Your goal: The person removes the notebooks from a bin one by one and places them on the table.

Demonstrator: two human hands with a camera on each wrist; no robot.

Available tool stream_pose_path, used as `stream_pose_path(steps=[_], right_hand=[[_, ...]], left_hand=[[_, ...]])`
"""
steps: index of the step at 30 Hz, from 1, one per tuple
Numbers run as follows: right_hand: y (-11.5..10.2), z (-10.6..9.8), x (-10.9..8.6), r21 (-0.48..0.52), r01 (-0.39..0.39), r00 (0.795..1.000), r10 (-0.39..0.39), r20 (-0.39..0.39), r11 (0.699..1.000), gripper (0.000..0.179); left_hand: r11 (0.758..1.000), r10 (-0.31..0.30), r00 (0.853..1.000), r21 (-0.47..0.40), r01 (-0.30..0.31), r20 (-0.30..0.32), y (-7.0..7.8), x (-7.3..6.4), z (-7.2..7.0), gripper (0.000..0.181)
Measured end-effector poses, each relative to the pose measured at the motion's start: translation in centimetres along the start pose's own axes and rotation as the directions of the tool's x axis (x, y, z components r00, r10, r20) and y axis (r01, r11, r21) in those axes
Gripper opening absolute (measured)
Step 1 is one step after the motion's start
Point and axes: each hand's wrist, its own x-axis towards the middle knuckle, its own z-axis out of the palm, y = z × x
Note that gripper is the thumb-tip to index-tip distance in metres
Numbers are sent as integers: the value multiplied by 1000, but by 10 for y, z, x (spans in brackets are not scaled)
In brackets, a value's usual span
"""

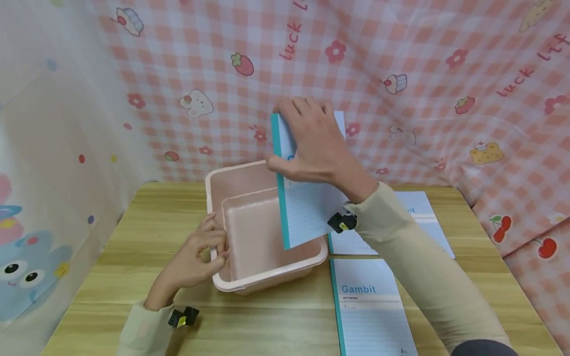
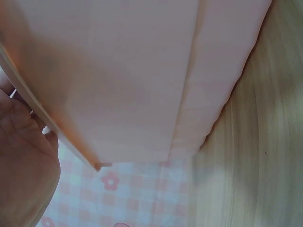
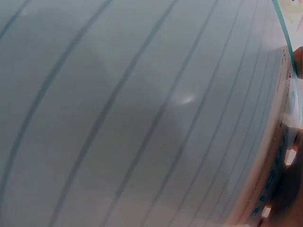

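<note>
My right hand [image 1: 311, 143] grips the upper part of a white notebook [image 1: 307, 202] with a teal spine, thumb at the spine edge and fingers over the top. It is held upright over the right side of a pale pink plastic bin [image 1: 271, 272]. In the right wrist view the lined cover [image 3: 142, 113] fills most of the picture. My left hand [image 1: 196, 254] holds the bin's left rim, fingers curled over it. The left wrist view shows the palm [image 2: 28, 151] beside that rim and the bin's outer wall [image 2: 137, 71].
A notebook marked Gambit [image 1: 369, 321] lies flat at the front right of the wooden table [image 1: 258, 326]. Behind it, more white notebook cover [image 1: 352, 244] shows, partly hidden by the right forearm. A pink checked cloth [image 1: 267, 89] hangs behind the table.
</note>
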Motion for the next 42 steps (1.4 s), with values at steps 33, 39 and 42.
stream_pose_path(steps=[33, 39, 42], right_hand=[[122, -9, -180, -223, -308, 877, 367, 309, 925, 64], [131, -4, -220, -242, -336, 836, 407, 369, 910, 59], [134, -3, -238, -253, -348, 823, 424, 379, 903, 61]], left_hand=[[1000, 7, 1000, -4, -7, -30, 3, 1, 0, 34], [1000, -6, 1000, 1, 6, -17, 2, 1, 0, 34], [1000, -8, 1000, 0, 8, -12, 2, 2, 0, 34]])
